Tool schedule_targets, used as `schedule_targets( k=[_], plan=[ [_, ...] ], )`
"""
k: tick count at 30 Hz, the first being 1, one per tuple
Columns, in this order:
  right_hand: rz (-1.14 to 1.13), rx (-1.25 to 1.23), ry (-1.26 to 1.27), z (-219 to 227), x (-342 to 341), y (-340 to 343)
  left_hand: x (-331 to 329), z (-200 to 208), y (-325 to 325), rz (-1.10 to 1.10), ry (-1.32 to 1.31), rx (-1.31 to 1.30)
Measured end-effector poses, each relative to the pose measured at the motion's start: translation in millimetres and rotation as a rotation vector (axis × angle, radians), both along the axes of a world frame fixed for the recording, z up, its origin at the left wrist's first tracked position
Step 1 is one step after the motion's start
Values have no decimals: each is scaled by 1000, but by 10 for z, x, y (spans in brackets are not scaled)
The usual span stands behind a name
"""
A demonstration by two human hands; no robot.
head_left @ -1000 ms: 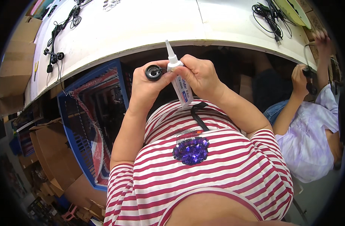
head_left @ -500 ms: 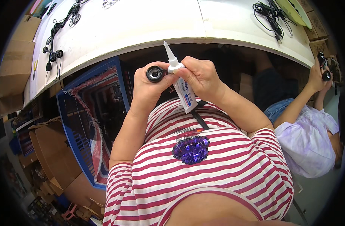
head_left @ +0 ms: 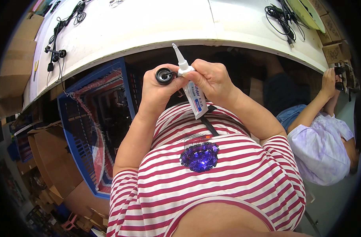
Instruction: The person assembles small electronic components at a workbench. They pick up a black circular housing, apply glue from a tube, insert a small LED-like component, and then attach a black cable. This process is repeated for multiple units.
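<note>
1. Left hand [head_left: 158, 93] closes its grip around a small black round part [head_left: 164, 76], below the tabletop [head_left: 149, 27] edge.
2. Right hand [head_left: 212, 79] pinches a white glue tube [head_left: 193, 94], long axis running 11 to 5 o'clock.
3. The nozzle tip stands at 1 o'clock from the part, just beside it.

left hand [head_left: 157, 93] pinches black ring [head_left: 164, 76]; right hand [head_left: 212, 79] holds white tube [head_left: 193, 93].

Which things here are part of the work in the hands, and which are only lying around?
In use:
- small black round part, held in the left hand
- white glue tube, held in the right hand

Lying about:
- black cables on the white table
- blue crate
- cardboard boxes
- another person at the right
</note>
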State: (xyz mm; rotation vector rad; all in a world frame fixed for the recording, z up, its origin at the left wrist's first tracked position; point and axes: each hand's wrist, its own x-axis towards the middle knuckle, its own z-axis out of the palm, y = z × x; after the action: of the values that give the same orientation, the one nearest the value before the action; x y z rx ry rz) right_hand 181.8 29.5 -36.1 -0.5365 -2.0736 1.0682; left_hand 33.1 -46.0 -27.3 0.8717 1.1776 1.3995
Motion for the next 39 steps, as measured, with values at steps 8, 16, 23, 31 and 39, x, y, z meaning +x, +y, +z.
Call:
schedule_targets(
  k=[8,16,23,31,39],
  plan=[
    [18,-41,-32,71,13,39,-30,58,29,-56,47,-27],
    [244,-842,113,320,219,223,-138,165,78,-156,246,-22],
    [686,-1470,199,435,260,262,-189,126,78,-213,414,29],
    [587,-1447,-36,531,119,159,-328,94,13,-261,468,67],
    [397,-1384,-173,616,17,83,-332,72,-25,-265,544,124]
  ],
)
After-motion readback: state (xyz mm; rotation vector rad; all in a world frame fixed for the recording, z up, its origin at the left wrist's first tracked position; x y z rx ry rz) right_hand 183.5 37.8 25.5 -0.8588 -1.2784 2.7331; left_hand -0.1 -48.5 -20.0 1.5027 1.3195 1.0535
